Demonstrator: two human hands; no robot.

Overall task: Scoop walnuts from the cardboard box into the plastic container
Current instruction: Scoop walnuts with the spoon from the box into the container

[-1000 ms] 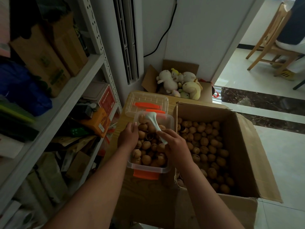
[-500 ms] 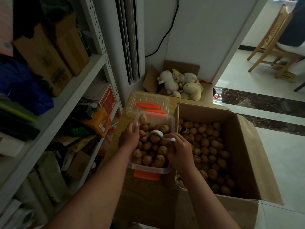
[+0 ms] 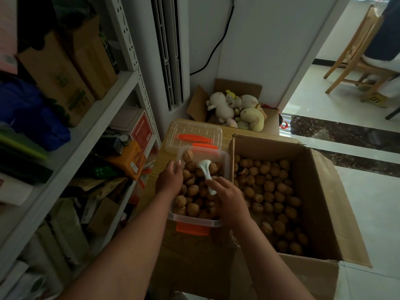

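A clear plastic container (image 3: 195, 221) with orange latches sits on a wooden surface, nearly full of walnuts (image 3: 193, 207). My left hand (image 3: 170, 178) grips its left rim. My right hand (image 3: 230, 200) holds the handle of a white scoop (image 3: 205, 168), whose head points away over the walnuts in the container. To the right stands the open cardboard box (image 3: 320, 191) with many walnuts (image 3: 270, 191) covering its bottom.
The container's clear lid (image 3: 194, 132) lies just behind it. A box of plush toys (image 3: 238, 109) stands further back. A cluttered metal shelf (image 3: 71, 131) runs along the left. A wooden chair (image 3: 357, 55) with a seated person is in the far room on the right.
The scoop lay low across the walnuts half a second ago; now its head is raised and points away. My left hand stays on the rim.
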